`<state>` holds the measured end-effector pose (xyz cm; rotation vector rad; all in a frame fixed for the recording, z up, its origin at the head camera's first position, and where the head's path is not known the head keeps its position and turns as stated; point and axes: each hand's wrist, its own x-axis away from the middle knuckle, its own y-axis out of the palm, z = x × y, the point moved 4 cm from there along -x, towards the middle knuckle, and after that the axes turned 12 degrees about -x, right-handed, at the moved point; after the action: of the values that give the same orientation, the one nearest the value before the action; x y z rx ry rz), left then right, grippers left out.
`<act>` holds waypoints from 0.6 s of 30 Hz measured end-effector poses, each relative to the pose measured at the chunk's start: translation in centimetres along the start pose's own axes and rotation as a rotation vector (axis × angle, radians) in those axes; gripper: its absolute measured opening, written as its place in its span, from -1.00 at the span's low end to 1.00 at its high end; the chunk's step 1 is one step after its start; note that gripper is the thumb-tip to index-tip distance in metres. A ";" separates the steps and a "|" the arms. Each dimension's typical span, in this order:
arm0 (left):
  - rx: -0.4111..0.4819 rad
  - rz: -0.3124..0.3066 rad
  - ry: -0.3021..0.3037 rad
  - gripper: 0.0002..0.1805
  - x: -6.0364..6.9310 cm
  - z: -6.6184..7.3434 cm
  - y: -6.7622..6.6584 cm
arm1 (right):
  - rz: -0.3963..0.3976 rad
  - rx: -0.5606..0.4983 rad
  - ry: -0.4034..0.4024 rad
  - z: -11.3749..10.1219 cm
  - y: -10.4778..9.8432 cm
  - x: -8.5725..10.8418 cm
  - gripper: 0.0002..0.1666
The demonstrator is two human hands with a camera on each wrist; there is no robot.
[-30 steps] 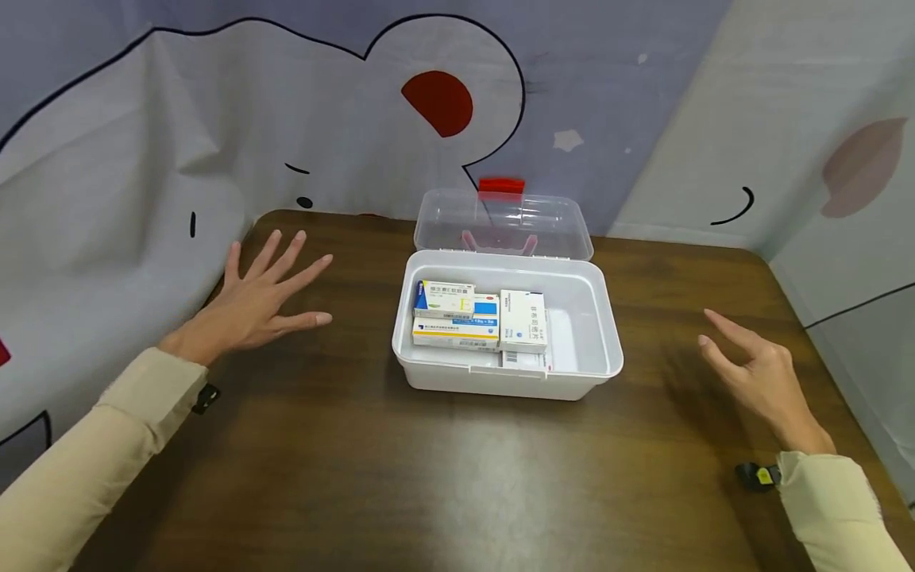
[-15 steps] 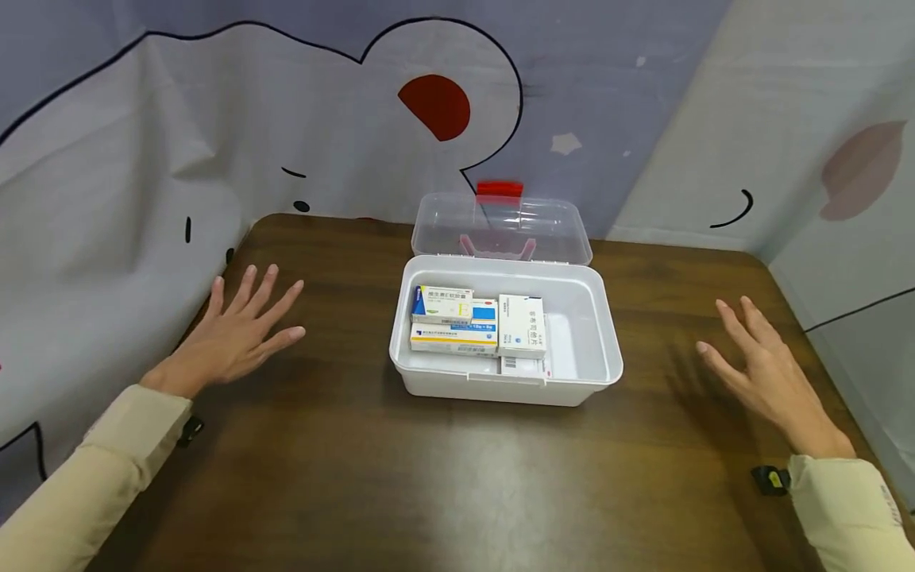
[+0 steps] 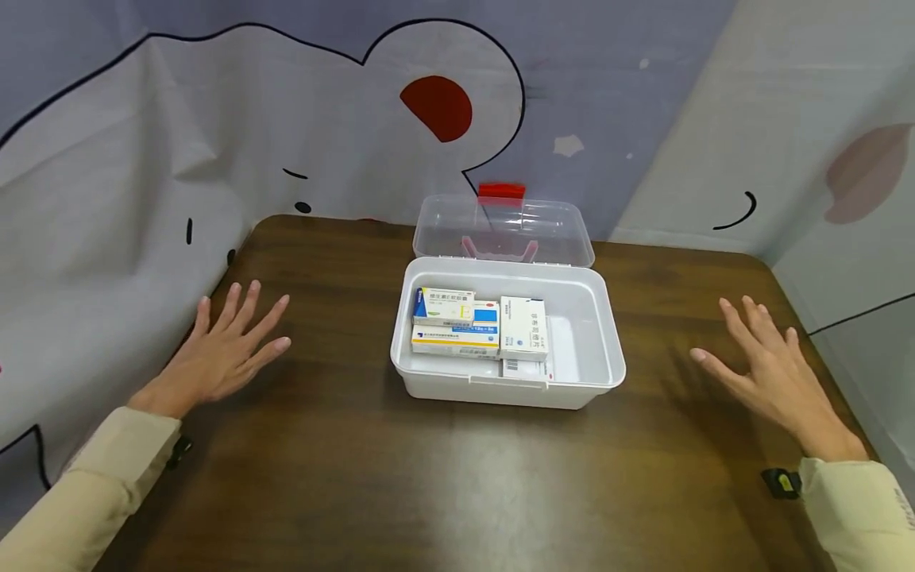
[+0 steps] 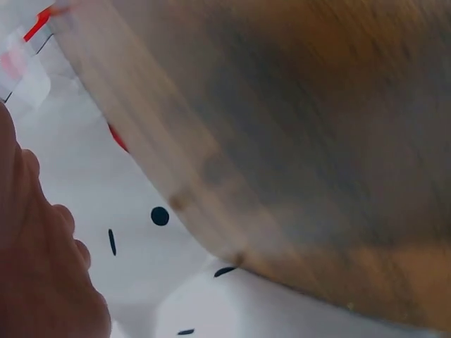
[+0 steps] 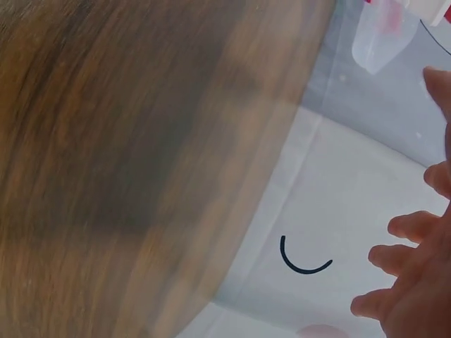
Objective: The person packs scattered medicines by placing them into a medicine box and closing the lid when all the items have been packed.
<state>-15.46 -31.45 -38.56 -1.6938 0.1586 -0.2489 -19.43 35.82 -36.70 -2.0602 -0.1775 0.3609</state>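
A white plastic box point(image 3: 582, 389) stands at the middle of the brown table, its clear lid point(image 3: 557, 230) swung back behind it. Several medicine boxes lie in its left and middle part: a small one with a blue end point(image 3: 445, 305) on top of a white, blue and yellow one point(image 3: 453, 340), and a white one point(image 3: 524, 327) over another white carton point(image 3: 524, 369). To the left, my left hand point(image 3: 218, 353) is held over the table with fingers spread, touching none of the boxes. Over at the right, my right hand point(image 3: 775, 377) also holds nothing, its fingers spread.
The wooden table point(image 3: 457, 492) has rounded far corners. A printed cloth point(image 3: 322, 119) hangs behind it and along both sides. Cuffs and dark wrist straps are on both arms. Inside the white box, its right part shows bare floor.
My left hand has moved left and toward me. My right hand has spread its fingers and shifted slightly right. The white box and its contents stay where they were.
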 end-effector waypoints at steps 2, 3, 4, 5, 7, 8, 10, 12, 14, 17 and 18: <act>0.035 -0.017 -0.011 -0.26 0.1 0.0 0.2 | -0.005 0.028 0.006 0.2 0.0 0.0 0.00; 0.048 -0.023 -0.016 -0.26 0.2 0.0 0.2 | -0.007 0.043 0.009 0.3 0.0 0.0 0.00; 0.055 -0.027 -0.020 -0.25 0.2 -0.1 0.3 | -0.010 0.064 0.009 0.3 0.0 0.0 -0.01; 0.048 -0.031 -0.026 -0.24 0.2 -0.1 0.4 | -0.013 0.092 0.010 0.4 -0.1 0.0 -0.02; 0.025 -0.022 -0.032 -0.23 0.2 -0.3 0.5 | -0.030 0.176 0.010 0.6 -0.2 0.0 -0.04; 0.005 -0.010 -0.034 -0.23 0.3 -0.5 0.5 | -0.040 0.227 0.007 0.7 -0.3 0.0 -0.04; -0.044 0.014 -0.036 -0.22 0.4 -0.8 0.7 | -0.061 0.322 0.006 1.0 -0.4 0.0 -0.03; -0.081 0.043 -0.035 -0.21 0.6 -1.1 0.9 | -0.075 0.398 0.000 1.4 -0.6 0.1 -0.02; -0.109 0.067 -0.034 -0.21 0.8 -1.4 1.1 | -0.075 0.428 -0.004 1.7 -0.8 0.3 -0.01; -0.119 0.083 -0.034 -0.21 1.0 -1.9 1.5 | -0.074 0.410 -0.005 1.9 -0.9 0.5 -0.01; -0.119 0.083 -0.036 -0.21 1.0 -2.0 1.5 | -0.081 0.390 0.002 2.0 -0.8 0.5 -0.02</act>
<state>-14.94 -33.82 -39.76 -1.8038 0.2201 -0.1488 -19.57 37.94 -37.03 -1.6641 -0.1736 0.3163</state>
